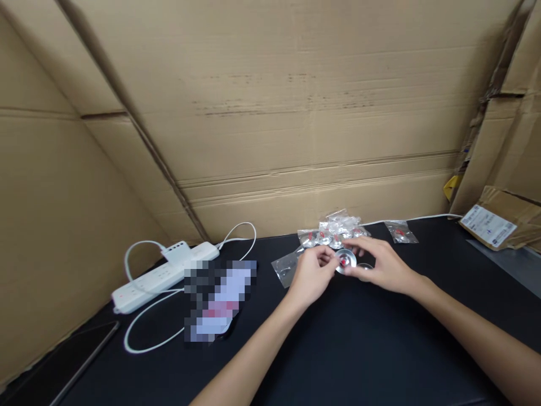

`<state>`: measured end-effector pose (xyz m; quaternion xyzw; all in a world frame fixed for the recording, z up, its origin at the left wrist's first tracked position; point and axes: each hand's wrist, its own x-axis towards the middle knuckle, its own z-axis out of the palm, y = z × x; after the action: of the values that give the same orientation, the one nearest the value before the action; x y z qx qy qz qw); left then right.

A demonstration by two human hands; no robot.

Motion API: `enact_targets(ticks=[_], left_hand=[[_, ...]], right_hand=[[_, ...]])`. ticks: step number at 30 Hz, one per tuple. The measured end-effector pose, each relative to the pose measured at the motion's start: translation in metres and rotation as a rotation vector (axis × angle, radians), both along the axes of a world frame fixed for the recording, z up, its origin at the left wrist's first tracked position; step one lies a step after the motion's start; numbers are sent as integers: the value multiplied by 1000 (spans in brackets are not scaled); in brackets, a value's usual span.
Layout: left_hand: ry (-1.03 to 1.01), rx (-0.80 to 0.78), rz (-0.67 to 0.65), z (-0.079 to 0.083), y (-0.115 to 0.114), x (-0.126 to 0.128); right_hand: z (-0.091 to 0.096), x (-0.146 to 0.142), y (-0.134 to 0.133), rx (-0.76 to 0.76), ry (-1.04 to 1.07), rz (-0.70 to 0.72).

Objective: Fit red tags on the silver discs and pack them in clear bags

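Observation:
Both my hands meet over the black tabletop (380,349) near its back edge. My left hand (310,274) and my right hand (382,264) pinch a small round silver disc with a red centre (345,261) between their fingertips. Just behind them lies a heap of small clear plastic bags (333,231) holding more silver and red discs. One empty-looking clear bag (285,266) lies left of my left hand. A single bagged disc (400,231) lies apart to the right.
A white power strip (163,275) with a looping white cable sits at the left, beside a blurred-out object (220,299). A dark flat slab (63,361) lies at the front left. Cardboard walls (296,113) enclose the table; a labelled cardboard box (501,223) stands right.

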<state>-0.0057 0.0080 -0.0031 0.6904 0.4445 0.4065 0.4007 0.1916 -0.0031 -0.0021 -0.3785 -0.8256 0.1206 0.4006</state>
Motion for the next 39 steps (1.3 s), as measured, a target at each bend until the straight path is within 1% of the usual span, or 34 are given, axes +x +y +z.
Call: enact_targets(ticks=[2,5,6,8,10,13,16,19,22,24,26,28,30,33,35,37,39], left_hand=[[38,-15,71,-1,6,-5],[136,-9,121,-4,13,-11],[176,-3,132,-6,14,-13],[244,8,149,-8,15,-13],[298,25,147,-8,13,-12],[379,76,135,-8,8,-10],[432,136,148,-7,4,-8],[432,186,176,-6,2,-9],[410,238,202,-6,1,-9],[412,282,214,-6,0,-9],[427,334,211,-7,-1,-8],[421,393,191,-7,-3,-6],[415,467,176,-5,-6,-3],[476,562,179,-1,-10,0],[517,581,165,1,-12,2],[513,570,101,2,-14,3],[490,553,-9,2,-17,4]], right_hand=[[-4,15,12,1,6,-129],[-17,41,31,-19,-109,-350],[-23,48,36,-38,-163,-399],[-32,57,42,-72,-244,-433],[-38,57,43,-85,-291,-419],[-40,51,41,-109,-294,-391],[-37,45,40,-147,-267,-391],[-30,43,37,-177,-258,-363],[-17,41,27,-251,-238,-265],[-8,37,19,-321,-201,-143],[-1,32,11,-317,-253,-74],[0,27,5,-262,-341,-95],[-1,22,2,-246,-387,-127],[-5,17,0,-293,-346,-118],[-6,15,1,-294,-299,-120],[-6,15,1,-274,-276,-129],[-4,16,1,-279,-271,-118]])
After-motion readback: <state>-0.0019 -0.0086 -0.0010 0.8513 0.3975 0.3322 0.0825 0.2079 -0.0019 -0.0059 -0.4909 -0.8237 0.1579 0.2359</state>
